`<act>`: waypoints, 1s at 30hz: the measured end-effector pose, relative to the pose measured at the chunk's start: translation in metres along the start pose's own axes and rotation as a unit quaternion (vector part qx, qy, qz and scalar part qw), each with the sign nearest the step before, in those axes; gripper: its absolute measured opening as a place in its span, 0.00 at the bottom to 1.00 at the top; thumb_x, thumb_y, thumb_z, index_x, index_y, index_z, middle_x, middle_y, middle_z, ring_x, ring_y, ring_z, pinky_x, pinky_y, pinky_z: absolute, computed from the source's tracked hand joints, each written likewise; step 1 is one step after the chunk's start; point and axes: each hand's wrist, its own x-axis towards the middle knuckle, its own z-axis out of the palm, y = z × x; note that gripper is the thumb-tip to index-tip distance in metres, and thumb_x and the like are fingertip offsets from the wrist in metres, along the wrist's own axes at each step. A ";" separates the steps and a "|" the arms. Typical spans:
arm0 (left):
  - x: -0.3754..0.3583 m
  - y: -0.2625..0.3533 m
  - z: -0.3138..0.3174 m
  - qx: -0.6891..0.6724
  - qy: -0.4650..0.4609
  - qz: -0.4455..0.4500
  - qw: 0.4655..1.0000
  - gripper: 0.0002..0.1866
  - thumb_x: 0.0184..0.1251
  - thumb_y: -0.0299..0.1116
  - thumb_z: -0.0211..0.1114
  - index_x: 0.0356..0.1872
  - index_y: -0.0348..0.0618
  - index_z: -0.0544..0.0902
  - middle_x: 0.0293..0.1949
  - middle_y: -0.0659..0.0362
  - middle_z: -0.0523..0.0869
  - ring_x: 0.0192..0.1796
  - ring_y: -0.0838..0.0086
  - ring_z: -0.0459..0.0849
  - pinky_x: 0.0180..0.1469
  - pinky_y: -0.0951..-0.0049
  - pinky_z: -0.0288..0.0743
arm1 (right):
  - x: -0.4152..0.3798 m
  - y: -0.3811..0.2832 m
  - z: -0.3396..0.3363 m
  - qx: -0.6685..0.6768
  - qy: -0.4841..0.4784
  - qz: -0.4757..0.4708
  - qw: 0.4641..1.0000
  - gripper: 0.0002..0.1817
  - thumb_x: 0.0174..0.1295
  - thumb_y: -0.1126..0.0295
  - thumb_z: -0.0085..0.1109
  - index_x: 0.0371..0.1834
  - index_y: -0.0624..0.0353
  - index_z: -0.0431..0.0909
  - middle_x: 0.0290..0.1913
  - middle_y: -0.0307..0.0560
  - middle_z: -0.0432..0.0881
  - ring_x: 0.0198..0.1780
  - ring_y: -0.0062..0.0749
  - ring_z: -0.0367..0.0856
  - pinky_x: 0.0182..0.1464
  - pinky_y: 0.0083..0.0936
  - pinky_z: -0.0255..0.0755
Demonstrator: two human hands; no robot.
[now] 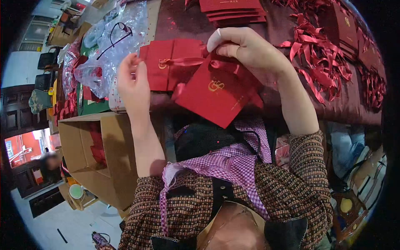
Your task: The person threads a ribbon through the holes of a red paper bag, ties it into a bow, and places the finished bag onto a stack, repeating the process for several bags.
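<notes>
My right hand point(249, 49) pinches the top edge of a red paper gift bag point(216, 89) with a gold logo and ribbon. A white covering is on one of its fingertips. The bag hangs tilted above the table's front edge. Just left of it lies a stack of red gift bags point(164, 62), also gold-printed, with a red ribbon point(187, 61) across it. Beside that stack's left edge is my left hand point(134, 77), its thumb apart from its curled fingers and nothing visible held. Slight blur hides whether it touches the stack.
A heap of red ribbons point(314, 54) lies at the right of the dark red tablecloth point(179, 18); more bags point(233, 10) are stacked at the back. Clear plastic wrap point(98, 50) and glasses point(118, 35) lie left. An open cardboard box point(118, 154) stands below. Another person point(373, 166) is at right.
</notes>
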 end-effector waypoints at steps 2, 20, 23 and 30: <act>-0.012 0.021 -0.006 0.140 -0.036 0.083 0.986 0.07 0.66 0.25 0.60 0.42 0.37 0.81 0.35 0.62 0.80 0.39 0.81 0.76 0.41 0.79 0.71 | 0.003 0.007 -0.005 -0.040 -0.002 -0.018 0.999 0.06 0.62 0.82 0.53 0.38 0.62 0.78 0.38 0.35 0.80 0.43 0.18 0.75 0.49 0.16 0.69; -0.022 -0.011 0.016 0.166 -0.212 -0.022 0.963 0.11 0.58 0.30 0.67 0.39 0.33 0.83 0.23 0.53 0.84 0.26 0.78 0.80 0.31 0.75 0.72 | -0.054 -0.003 -0.023 -0.342 -0.072 -0.208 0.913 0.17 0.50 0.81 0.57 0.44 0.57 0.81 0.44 0.48 0.80 0.50 0.46 0.77 0.53 0.35 0.71; -0.017 -0.011 0.016 0.136 -0.219 -0.049 0.965 0.10 0.60 0.29 0.66 0.38 0.31 0.83 0.22 0.60 0.82 0.27 0.85 0.76 0.29 0.79 0.69 | -0.083 0.009 -0.016 -0.392 -0.120 -0.184 0.893 0.19 0.45 0.83 0.58 0.44 0.55 0.80 0.47 0.46 0.78 0.51 0.45 0.75 0.54 0.36 0.68; -0.012 -0.016 0.018 0.042 -0.196 -0.090 0.976 0.09 0.63 0.28 0.65 0.37 0.30 0.82 0.22 0.68 0.79 0.26 0.89 0.70 0.27 0.82 0.63 | -0.104 0.035 -0.017 -0.396 -0.077 -0.156 0.902 0.14 0.47 0.80 0.62 0.39 0.56 0.79 0.46 0.44 0.77 0.49 0.43 0.74 0.50 0.35 0.70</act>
